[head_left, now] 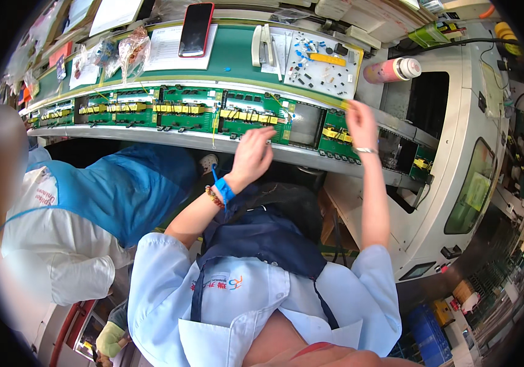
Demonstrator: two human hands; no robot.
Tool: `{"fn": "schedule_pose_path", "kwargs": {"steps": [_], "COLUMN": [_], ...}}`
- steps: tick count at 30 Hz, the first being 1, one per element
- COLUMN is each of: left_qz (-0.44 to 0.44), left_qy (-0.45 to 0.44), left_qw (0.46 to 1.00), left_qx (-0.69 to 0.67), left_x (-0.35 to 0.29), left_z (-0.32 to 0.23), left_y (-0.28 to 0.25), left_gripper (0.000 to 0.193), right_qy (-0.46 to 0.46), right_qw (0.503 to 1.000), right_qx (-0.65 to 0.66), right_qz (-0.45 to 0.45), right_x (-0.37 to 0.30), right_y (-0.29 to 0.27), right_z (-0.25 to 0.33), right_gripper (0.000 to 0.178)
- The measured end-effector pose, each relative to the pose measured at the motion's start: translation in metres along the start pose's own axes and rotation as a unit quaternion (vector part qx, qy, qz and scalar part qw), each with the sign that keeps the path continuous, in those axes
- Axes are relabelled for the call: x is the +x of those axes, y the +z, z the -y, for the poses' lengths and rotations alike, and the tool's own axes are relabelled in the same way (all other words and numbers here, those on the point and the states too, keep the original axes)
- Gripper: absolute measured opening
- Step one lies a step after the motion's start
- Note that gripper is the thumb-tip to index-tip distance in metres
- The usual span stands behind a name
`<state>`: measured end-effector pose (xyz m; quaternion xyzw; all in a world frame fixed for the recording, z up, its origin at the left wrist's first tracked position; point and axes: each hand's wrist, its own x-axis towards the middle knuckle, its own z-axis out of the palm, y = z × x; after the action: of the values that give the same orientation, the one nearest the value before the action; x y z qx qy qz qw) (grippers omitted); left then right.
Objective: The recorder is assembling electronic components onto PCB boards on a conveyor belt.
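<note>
My left hand (pixel 253 154), with a blue wrist strap and a beaded bracelet, hovers at the near edge of a green circuit board (pixel 250 104). Its fingers are loosely stretched toward the board's right end, and nothing shows in them. My right hand (pixel 362 125), with a bangle on its wrist, is raised over the right end of another green board (pixel 335 136) carrying yellow components. The right fingers are bent together by the yellow strip along the rail's far side; whatever they hold, if anything, is too small to tell. Between the two boards lies a gap in the line (pixel 306 125).
Beyond the rail, a white tray (pixel 348 76) holds small loose components and a yellow piece. A pink bottle (pixel 392 70), phone (pixel 196 30) and papers lie nearby. A white machine (pixel 458 177) stands right; a person in a blue apron (pixel 142 189) sits left.
</note>
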<state>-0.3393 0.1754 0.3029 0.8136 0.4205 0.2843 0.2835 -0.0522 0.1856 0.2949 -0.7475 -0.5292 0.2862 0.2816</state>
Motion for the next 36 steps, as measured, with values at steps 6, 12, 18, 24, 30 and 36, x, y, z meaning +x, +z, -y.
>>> {"fn": "schedule_pose_path", "kwargs": {"steps": [6,12,18,24,30,36], "left_qz": [-0.065,-0.069,-0.034,0.047,0.112,0.130], "left_qy": [-0.038,-0.047,-0.024,-0.019,-0.030,-0.018], "left_qw": [0.995,0.995,0.999,0.998,0.991,0.986], "left_qx": [0.061,0.046,0.017,0.043,0.066,0.107], "left_x": [0.009,-0.001,-0.013,-0.026,-0.024,-0.018], "left_z": [0.016,0.020,0.022,0.026,0.023,0.027], "left_y": [-0.028,-0.034,-0.031,-0.012,0.007,0.016], "left_gripper": [0.032,0.030,0.027,0.025,0.043,0.036], "right_qy": [-0.092,-0.111,0.005,0.383,0.440,0.431], "right_qw": [0.986,0.968,0.989,0.748,0.683,0.722], "right_qx": [-0.072,-0.175,-0.118,0.477,0.538,0.483], "right_qz": [0.122,0.144,0.088,0.256,0.227,0.244], "right_x": [0.044,0.054,0.023,-0.058,-0.070,-0.062], "right_y": [0.088,0.110,0.092,0.101,0.125,0.126], "right_z": [0.038,0.043,0.043,0.045,0.045,0.041], "right_gripper": [0.019,0.012,0.010,0.020,0.025,0.025]}}
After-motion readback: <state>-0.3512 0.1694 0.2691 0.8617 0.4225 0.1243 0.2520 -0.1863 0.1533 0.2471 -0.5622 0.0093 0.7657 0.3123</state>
